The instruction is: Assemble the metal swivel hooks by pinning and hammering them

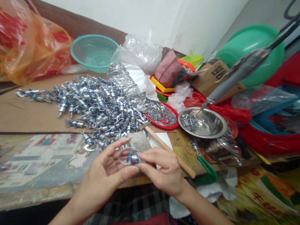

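Clip Pinched Beside the Hammer

Small blue-and-silver clip [133, 157], held up just left of the hammer [164, 144], ring end pointing away from the handle. Pinched firmly by thumb and forefinger of the right hand [165, 168]. Cupped loosely by the left hand [103, 172], with thumb and forefinger spread well apart; too blurred to tell about contact with the ring.

Best to keep the right pinch light but steady, as smooth metal could well slip. Probably worth bringing the left fingertips under the ring for support, and turning by fingers rather than wrist. Avoid squeezing the thin ring, in case of bending.

Palm turned inward on the left, fingers curled; knuckles upward on the right, near the hammer's handle, forearm slanting in from below.

Farther left of the hammer: heap of similar clips [100, 103]. Just beyond: red tray [175, 125] of metal pieces. To the right: steel bowl [211, 125].
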Available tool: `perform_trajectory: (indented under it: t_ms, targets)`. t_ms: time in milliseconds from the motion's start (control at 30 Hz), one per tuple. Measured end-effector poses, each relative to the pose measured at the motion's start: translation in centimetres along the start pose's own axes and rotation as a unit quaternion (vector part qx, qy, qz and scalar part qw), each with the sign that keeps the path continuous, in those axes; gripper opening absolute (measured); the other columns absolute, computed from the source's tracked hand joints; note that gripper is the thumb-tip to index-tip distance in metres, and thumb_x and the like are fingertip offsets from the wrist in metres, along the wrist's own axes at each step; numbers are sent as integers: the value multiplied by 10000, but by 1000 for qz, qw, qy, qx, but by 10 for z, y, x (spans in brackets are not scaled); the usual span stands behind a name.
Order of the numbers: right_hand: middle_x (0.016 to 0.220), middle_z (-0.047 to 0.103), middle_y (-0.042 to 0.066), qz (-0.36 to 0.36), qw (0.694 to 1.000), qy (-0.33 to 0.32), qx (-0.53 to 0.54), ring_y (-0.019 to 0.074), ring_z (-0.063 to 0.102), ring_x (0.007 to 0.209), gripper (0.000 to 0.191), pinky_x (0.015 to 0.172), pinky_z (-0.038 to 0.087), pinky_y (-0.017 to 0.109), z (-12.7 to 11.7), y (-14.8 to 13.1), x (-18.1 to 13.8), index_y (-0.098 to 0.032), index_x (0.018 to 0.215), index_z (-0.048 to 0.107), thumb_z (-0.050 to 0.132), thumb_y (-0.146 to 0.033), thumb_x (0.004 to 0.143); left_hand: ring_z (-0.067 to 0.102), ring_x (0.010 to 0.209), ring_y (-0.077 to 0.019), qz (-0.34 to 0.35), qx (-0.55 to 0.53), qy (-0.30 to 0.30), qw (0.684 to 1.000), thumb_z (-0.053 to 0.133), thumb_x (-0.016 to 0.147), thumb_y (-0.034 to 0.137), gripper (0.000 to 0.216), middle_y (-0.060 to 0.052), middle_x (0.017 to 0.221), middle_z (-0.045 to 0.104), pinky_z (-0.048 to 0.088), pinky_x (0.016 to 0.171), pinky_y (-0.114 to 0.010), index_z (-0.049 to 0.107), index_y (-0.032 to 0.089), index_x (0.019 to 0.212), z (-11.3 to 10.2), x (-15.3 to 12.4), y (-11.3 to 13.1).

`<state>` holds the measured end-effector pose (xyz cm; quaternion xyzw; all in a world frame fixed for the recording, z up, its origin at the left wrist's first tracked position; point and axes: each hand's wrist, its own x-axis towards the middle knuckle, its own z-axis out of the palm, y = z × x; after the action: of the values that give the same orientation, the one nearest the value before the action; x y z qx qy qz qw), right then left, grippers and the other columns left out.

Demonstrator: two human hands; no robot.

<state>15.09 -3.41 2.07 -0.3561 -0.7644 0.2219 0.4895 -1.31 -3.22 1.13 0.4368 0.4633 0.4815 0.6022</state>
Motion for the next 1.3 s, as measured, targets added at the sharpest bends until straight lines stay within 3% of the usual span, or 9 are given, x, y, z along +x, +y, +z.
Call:
perform_trajectory:
  t_ms: [100,200,300,433,633,900,1000,1100,1300]
  targets:
    - [725,720,38,78,994,-73,-4,148,665,646,112,596,540,230,-11,7,11,-182,832,741,671,-218,753,660,879,-171,-7,-25,-2,1000,752,640,274,551,7,849,695,539,726,-205,527,267,1143,1,2,-4]
    - [909,724,29,124,976,-52,-170,157,667,842,173,781,522,246,-37,42,36,-202,893,726,569,-240,831,666,785,-172,-25,-28,-27,999,702,699,316,552,3,800,665,548,698,-242,455,236,1185,-3,9,-6]
    - [1117,663,48,213,883,-54,-414,174,602,1045,353,904,456,283,-66,92,65,-212,1204,575,430,-164,885,648,724,-167,-52,-11,-60,997,693,702,314,617,6,780,643,539,657,-261,377,214,1223,-6,16,-4]
    - [963,709,86,246,848,-123,-454,261,630,972,495,857,459,364,-84,139,88,-229,1235,539,566,-93,760,621,679,-148,-77,2,-131,988,672,721,278,620,20,756,616,509,640,-269,325,210,1230,-8,24,-1]
    - [964,697,121,243,846,-172,-442,304,624,956,548,844,448,394,-86,158,99,-203,1179,577,634,-56,654,596,658,-141,-76,5,-193,978,656,729,233,546,32,740,572,486,593,-273,324,222,1163,-12,37,-1]
    - [855,717,78,204,927,-116,-292,156,665,733,205,674,523,261,-57,96,68,-127,926,684,539,-223,816,608,592,-119,-41,-54,-151,986,680,650,134,570,60,835,515,506,544,-288,320,283,1067,-14,43,-11]
    - [791,711,49,83,980,-105,-150,141,649,714,136,685,514,259,-36,53,41,-153,845,701,583,-171,780,595,554,-91,-23,-52,-140,988,673,648,116,558,65,838,514,496,526,-256,330,275,1058,-12,41,-11]
    - [753,689,50,17,978,-180,-104,136,620,702,158,683,487,247,-27,27,28,-140,835,705,563,-93,783,592,551,-88,-22,-52,-136,989,675,634,110,559,66,827,521,490,511,-239,337,264,1051,-11,40,-11]
    - [697,648,26,72,947,-299,-94,115,583,653,125,620,440,204,-23,26,38,-130,803,702,583,-91,795,598,532,-92,-28,-44,-120,991,672,597,94,567,74,797,536,484,495,-233,350,254,1036,-10,41,-10]
